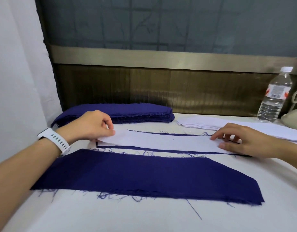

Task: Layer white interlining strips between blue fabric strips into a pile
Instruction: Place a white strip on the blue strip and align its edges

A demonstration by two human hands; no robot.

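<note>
Interlining strip (161,141), pinched by left hand (92,125), covers a blue strip (161,150).

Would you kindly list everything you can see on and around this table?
blue fabric stack: one, dark blue, far left of the table.
white interlining stack: one, white, far right.
white interlining strip: one, white, centre, lying on a blue strip.
blue strip: one, dark blue, under it, only its edges showing.
near blue fabric: one piece or pile, dark blue, frayed, nearest the camera.
water bottle: one, clear with a white cap, far right.
beige object: one, right edge, partly cut off.
table: one, white-covered.
watch: one, white, left wrist.
left hand: pinches the interlining strip's left end.
right hand: fingers rest on its right end.
</note>
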